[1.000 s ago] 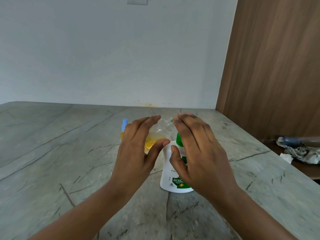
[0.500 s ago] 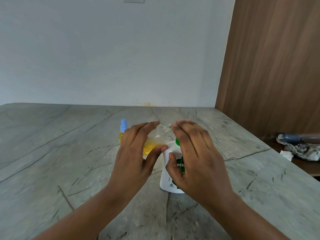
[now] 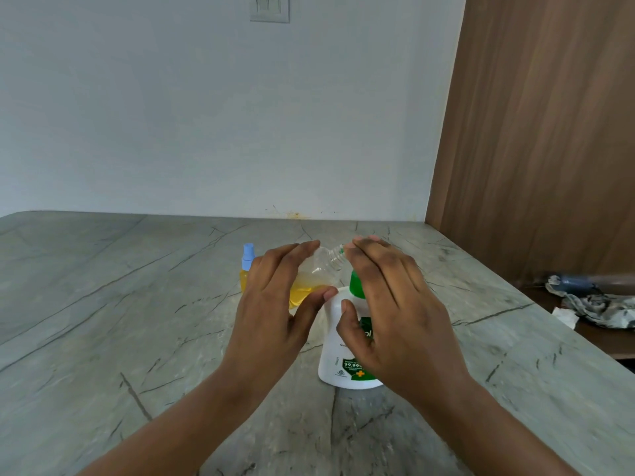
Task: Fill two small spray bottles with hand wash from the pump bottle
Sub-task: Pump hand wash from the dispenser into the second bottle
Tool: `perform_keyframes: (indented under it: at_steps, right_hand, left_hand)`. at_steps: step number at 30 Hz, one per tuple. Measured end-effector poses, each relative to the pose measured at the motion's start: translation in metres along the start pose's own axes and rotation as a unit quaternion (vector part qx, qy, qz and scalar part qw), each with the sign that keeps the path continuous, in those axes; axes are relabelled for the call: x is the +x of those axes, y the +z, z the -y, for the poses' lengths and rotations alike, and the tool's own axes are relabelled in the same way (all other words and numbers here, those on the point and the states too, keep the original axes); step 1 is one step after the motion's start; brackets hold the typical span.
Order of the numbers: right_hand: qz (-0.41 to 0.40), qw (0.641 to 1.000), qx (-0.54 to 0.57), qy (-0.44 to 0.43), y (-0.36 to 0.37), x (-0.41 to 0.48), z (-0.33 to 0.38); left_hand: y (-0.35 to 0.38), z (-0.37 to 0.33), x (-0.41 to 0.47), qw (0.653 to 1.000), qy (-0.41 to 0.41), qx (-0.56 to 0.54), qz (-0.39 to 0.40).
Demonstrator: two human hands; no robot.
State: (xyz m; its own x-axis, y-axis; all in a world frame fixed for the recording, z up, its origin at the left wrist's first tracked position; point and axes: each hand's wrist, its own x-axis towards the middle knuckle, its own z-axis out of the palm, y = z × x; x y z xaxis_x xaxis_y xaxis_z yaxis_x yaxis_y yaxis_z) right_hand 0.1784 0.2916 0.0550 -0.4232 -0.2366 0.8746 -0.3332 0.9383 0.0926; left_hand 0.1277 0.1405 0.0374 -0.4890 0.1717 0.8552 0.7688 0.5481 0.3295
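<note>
Right hand (image 3: 395,314) risen over pump bottle (image 3: 334,341); left hand (image 3: 275,310) grips spray bottle (image 3: 321,267).

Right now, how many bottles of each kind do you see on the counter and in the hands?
Small spray bottles: 2 (blue-capped bottle standing; open bottle held by left hand)
Pump bottle: 1
Total: 3
</note>
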Motion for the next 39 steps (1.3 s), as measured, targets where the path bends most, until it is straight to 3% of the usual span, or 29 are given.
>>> perform_keyframes:
  at_steps: [10, 18, 29, 39]
  right_hand:
    - [-0.008, 1.000, -0.010, -0.019, 0.000, 0.002, -0.003]
    - [-0.013, 0.998, 0.054, 0.023, 0.005, -0.004, 0.002]
    - [-0.002, 0.999, 0.033, 0.029, 0.006, -0.008, 0.003]
    - [-0.007, 1.000, 0.011, 0.008, -0.003, 0.003, 0.000]
  left_hand:
    - [-0.001, -0.002, 0.004, 1.000, 0.000, 0.007, -0.010]
    - [-0.001, 0.002, -0.002, 1.000, 0.001, 0.010, 0.003]
    - [0.002, 0.002, -0.010, 0.999, -0.021, -0.007, 0.023]
    - [-0.001, -0.003, 0.000, 1.000, -0.005, -0.008, -0.009]
